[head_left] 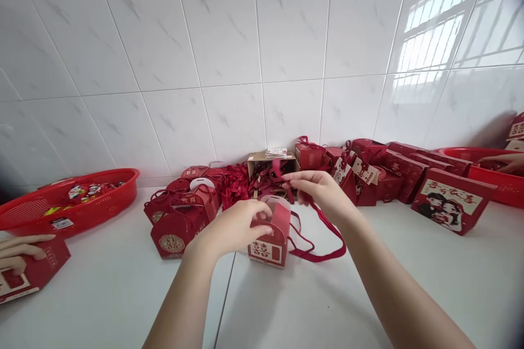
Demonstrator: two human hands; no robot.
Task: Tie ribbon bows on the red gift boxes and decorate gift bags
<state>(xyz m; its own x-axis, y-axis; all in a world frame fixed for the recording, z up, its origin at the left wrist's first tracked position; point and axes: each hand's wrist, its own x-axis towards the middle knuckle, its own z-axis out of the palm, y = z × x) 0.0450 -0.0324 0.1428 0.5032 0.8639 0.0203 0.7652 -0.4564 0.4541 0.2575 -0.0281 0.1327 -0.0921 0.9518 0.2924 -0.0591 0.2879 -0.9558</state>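
A small red gift box (268,251) with a double-happiness character on its front stands upright on the white table. My left hand (241,223) is closed on its upper left side, thumb in front and fingers over the top. A dark red ribbon (323,256) runs from the box's right side and loops along the table up to my right hand (317,191). The fingers of that hand are pinched on the ribbon, behind and to the right of the box. A short ribbon end near the fingertips is blurred.
Finished-looking red boxes (178,229) stand left of centre, beside a heap of ribbons (236,188) and an open carton (257,159). More boxes (450,204) line the right. Red baskets (123,199) flank both sides. Other people's hands (20,253) show at both edges.
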